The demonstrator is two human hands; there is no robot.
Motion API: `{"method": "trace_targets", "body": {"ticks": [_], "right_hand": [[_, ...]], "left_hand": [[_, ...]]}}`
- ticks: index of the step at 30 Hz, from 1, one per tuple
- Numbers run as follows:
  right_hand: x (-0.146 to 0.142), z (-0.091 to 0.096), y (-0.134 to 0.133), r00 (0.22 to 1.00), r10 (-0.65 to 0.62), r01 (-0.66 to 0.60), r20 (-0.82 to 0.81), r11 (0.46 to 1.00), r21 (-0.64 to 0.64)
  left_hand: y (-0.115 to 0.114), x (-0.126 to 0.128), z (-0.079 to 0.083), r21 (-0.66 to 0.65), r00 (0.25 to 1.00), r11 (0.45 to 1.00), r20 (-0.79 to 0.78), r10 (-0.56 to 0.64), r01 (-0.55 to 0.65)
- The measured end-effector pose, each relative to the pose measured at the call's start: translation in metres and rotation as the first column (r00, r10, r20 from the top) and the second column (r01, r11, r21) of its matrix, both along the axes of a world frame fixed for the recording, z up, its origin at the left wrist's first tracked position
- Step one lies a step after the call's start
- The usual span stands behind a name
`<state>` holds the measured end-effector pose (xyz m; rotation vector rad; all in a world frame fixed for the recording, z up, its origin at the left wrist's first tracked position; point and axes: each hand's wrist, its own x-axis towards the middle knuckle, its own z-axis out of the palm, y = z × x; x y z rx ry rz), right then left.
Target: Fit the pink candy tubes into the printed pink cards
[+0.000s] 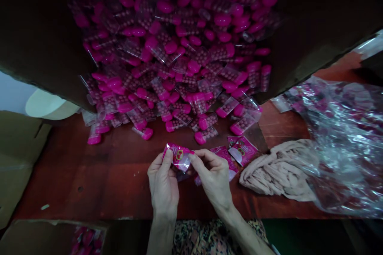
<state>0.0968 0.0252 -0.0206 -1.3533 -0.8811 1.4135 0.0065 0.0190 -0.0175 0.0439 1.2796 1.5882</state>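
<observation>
My left hand (pixel 163 181) and my right hand (pixel 213 175) both pinch one small pink printed packet (pixel 178 155) just above the red-brown table (pixel 98 175). Both hands are closed on it, thumbs on top. More pink printed packets (pixel 243 150) lie on the table just right of my right hand. Beyond my hands a big pile of clear-wrapped pink capsule tubes (pixel 179 51) spills out of a tipped cardboard box (pixel 36 36) toward me.
A folded beige cloth (pixel 278 171) lies at the right. A large clear plastic bag (pixel 344 143) with pink items sits at the far right. A cardboard box (pixel 18 155) stands left, another box (pixel 80 239) with pink pieces is at the bottom left.
</observation>
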Motion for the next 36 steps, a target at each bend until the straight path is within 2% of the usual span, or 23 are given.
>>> {"method": "trace_targets", "body": {"ticks": [3,6,8,9,10,11,12,14,16,18,20,24,30,36], "right_hand": [[0.000,-0.005,-0.003,0.996,0.063,-0.067,0.061,0.995,0.073],[0.007,-0.009,-0.005,0.979,0.185,-0.193,0.083,0.976,0.104],[0.018,-0.009,0.000,0.957,0.210,-0.239,0.198,0.961,0.139],[0.025,-0.009,0.005,0.933,0.174,-0.240,0.316,0.953,0.184],[0.034,-0.008,0.012,0.881,0.106,-0.240,0.461,0.941,0.241],[0.044,-0.008,0.021,0.793,0.005,-0.245,0.609,0.918,0.312],[0.054,-0.008,0.032,0.673,-0.105,-0.268,0.732,0.888,0.374],[0.071,-0.008,0.052,0.434,-0.192,-0.392,0.880,0.839,0.377],[0.082,-0.011,0.066,0.305,-0.121,-0.548,0.945,0.789,0.278],[0.086,-0.017,0.071,0.242,-0.034,-0.647,0.970,0.739,0.188],[0.083,-0.023,0.068,0.216,0.003,-0.677,0.976,0.721,0.148],[0.069,-0.032,0.058,0.211,0.001,-0.663,0.977,0.735,0.143],[0.054,-0.028,0.057,0.199,-0.041,-0.605,0.979,0.781,0.155],[0.047,-0.029,0.052,0.232,-0.049,-0.587,0.971,0.789,0.180]], "left_hand": [[0.001,-0.003,-0.002,-0.007,1.000,1.000,0.001,0.005,-0.005],[0.003,-0.012,-0.004,-0.010,1.000,1.000,-0.011,0.029,-0.030],[0.003,-0.018,-0.005,-0.012,0.997,0.997,-0.022,0.070,-0.070],[0.003,-0.021,-0.006,-0.013,0.995,0.995,-0.030,0.099,-0.100],[0.003,-0.024,-0.006,-0.015,0.991,0.992,-0.038,0.128,-0.128],[0.003,-0.026,-0.007,-0.014,0.988,0.989,-0.043,0.147,-0.148],[0.003,-0.028,-0.007,-0.011,0.987,0.988,-0.043,0.154,-0.154],[0.003,-0.029,-0.008,0.002,0.990,0.990,-0.018,0.138,-0.138],[0.003,-0.029,-0.007,0.012,0.994,0.995,0.032,0.100,-0.100],[0.003,-0.028,-0.007,0.011,0.994,0.996,0.071,0.086,-0.087],[0.003,-0.026,-0.006,0.014,0.992,0.996,0.091,0.082,-0.083],[0.004,-0.026,-0.003,0.036,0.992,0.996,0.108,0.072,-0.077],[0.000,-0.026,0.002,0.035,0.988,0.996,0.132,0.075,-0.081],[-0.004,-0.027,0.002,0.064,0.988,0.995,0.143,0.066,-0.075]]}}
